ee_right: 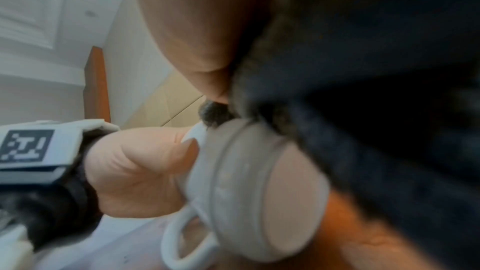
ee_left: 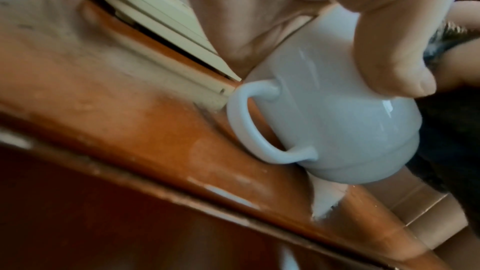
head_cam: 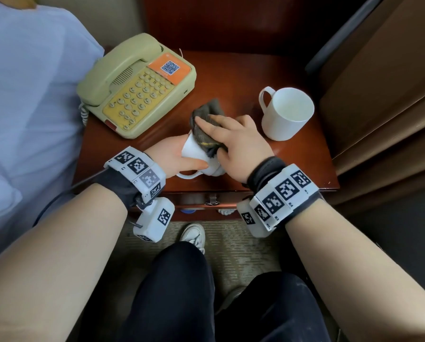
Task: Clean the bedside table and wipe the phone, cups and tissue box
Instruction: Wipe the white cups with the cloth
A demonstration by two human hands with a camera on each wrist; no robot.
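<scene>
On the reddish wooden bedside table [head_cam: 231, 70] my left hand [head_cam: 172, 154] grips a white cup [head_cam: 196, 155] tipped on its side, handle toward me. In the left wrist view the thumb [ee_left: 394, 59] lies across the cup [ee_left: 337, 126]. My right hand [head_cam: 236, 141] holds a dark grey cloth [head_cam: 206, 124] wrapped over the cup's upper side. The right wrist view shows the cloth [ee_right: 376, 89] against the cup's base [ee_right: 259, 192]. A cream phone [head_cam: 137, 87] sits at the back left. A second white cup [head_cam: 286, 114] stands upright at the right.
A bed with a pale sheet [head_cam: 21, 107] borders the table's left side. Brown panels [head_cam: 391, 95] close in on the right, and a dark headboard [head_cam: 218, 21] stands behind. A drawer pull [head_cam: 212, 201] is under the front edge, above my shoe [head_cam: 194, 234].
</scene>
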